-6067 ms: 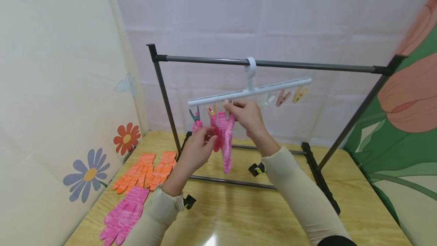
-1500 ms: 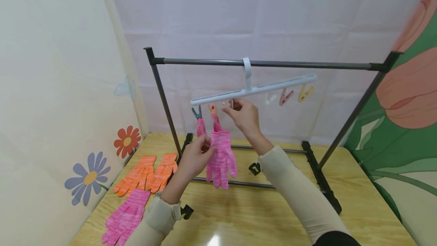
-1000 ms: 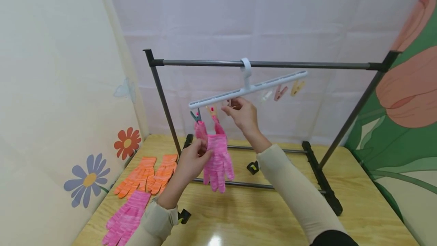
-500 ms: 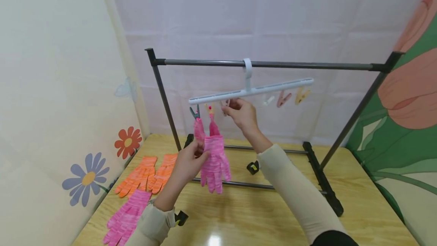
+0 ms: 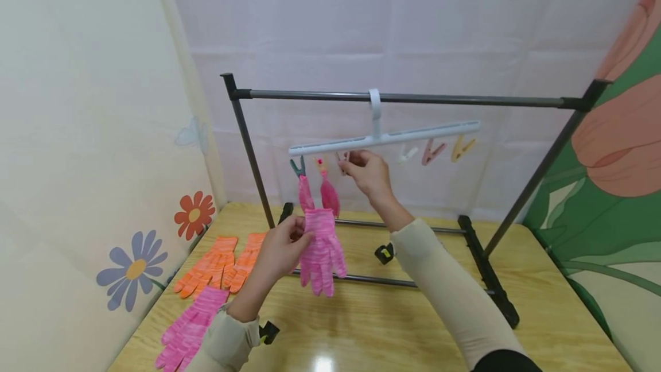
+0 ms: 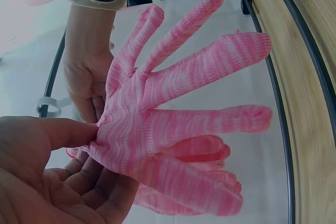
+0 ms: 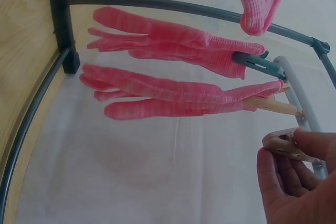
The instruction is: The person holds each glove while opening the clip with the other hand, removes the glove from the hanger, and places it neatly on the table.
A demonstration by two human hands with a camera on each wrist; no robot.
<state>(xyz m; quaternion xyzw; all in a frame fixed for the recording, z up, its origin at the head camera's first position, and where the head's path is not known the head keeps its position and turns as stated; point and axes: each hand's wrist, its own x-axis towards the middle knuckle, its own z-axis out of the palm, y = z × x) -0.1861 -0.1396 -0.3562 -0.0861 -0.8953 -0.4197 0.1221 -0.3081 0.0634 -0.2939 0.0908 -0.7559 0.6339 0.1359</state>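
My left hand point(image 5: 283, 245) pinches a pink striped knit glove point(image 5: 321, 251) near its cuff, thumb on the near side; the fingers hang down. In the left wrist view the held glove point(image 6: 157, 103) fills the middle. My right hand point(image 5: 370, 177) pinches a pale clothespin point(image 7: 283, 142) under the light-blue hanger point(image 5: 423, 132), with no cloth in its jaws. To the left of that clothespin, two more pink gloves hang by their cuffs: one glove point(image 7: 173, 40) from a green clothespin point(image 7: 257, 64), the other glove point(image 7: 173, 95) from a tan clothespin point(image 7: 273, 106).
The hanger hooks over the top bar point(image 5: 465, 99) of a dark metal rack and tilts, left end lower. White, pink point(image 5: 431, 152) and yellow point(image 5: 461, 148) clothespins hang at its right. Orange gloves point(image 5: 212, 263) and a pink glove point(image 5: 193, 326) lie on the wooden table point(image 5: 403, 326) at left.
Earlier the glove's cuff was up at the right hand's clothespin; it has since come down and left with the left hand. The right hand stays at the clothespin; the hanger swings slightly.
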